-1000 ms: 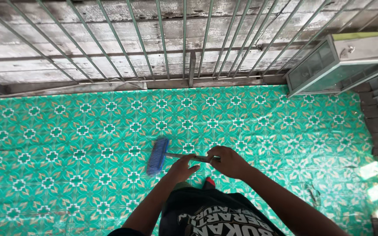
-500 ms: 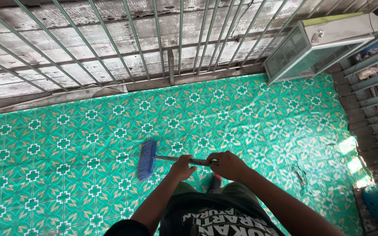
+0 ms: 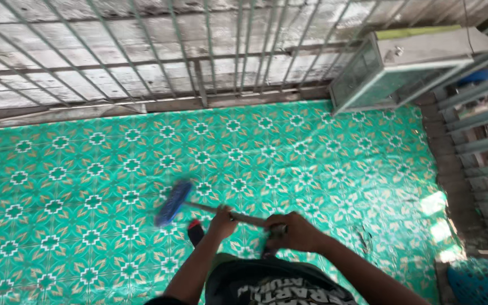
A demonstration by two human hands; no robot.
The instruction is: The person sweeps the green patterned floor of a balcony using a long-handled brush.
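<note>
Both hands are clamped on the broom handle (image 3: 238, 216), right hand (image 3: 292, 232) at about 5 o'clock, left hand (image 3: 221, 221) just ahead of it. The blue broom head (image 3: 173, 203) sits on the green patterned floor mat (image 3: 312, 164) around 10 o'clock. Mat looks mostly clean; I'd guess sweeping's partway. Metal cabinet (image 3: 402, 62) up at 1 o'clock, railing (image 3: 142, 51) at 12.

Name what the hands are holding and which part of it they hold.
Both hands hold a blue-bristled broom by its handle: the left hand nearer the head, the right hand at the upper end.
</note>
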